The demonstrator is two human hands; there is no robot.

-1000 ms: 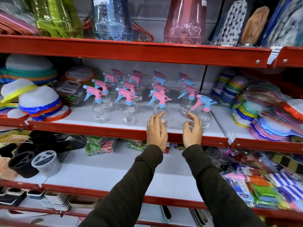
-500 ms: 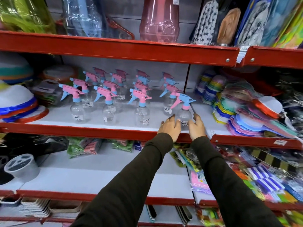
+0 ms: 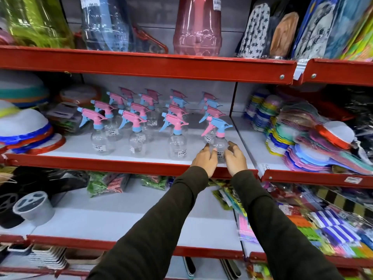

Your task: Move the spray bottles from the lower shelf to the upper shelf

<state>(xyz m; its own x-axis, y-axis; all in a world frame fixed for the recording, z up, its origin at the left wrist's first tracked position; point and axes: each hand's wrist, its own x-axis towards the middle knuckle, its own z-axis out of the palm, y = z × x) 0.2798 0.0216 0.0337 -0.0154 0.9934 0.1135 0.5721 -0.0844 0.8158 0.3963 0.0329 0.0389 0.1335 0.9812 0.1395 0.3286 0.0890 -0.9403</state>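
Both hands have slid right — left hand [image 3: 204, 161] and right hand [image 3: 235, 161] cup one spray bottle [image 3: 219, 145], fingers apart; four front-row bottles.

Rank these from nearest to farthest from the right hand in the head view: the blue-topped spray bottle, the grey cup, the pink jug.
1. Blue-topped spray bottle: between both hands, at the right hand's fingertips.
2. Pink jug: shelf above, up and slightly left.
3. Grey cup: shelf below, far left.
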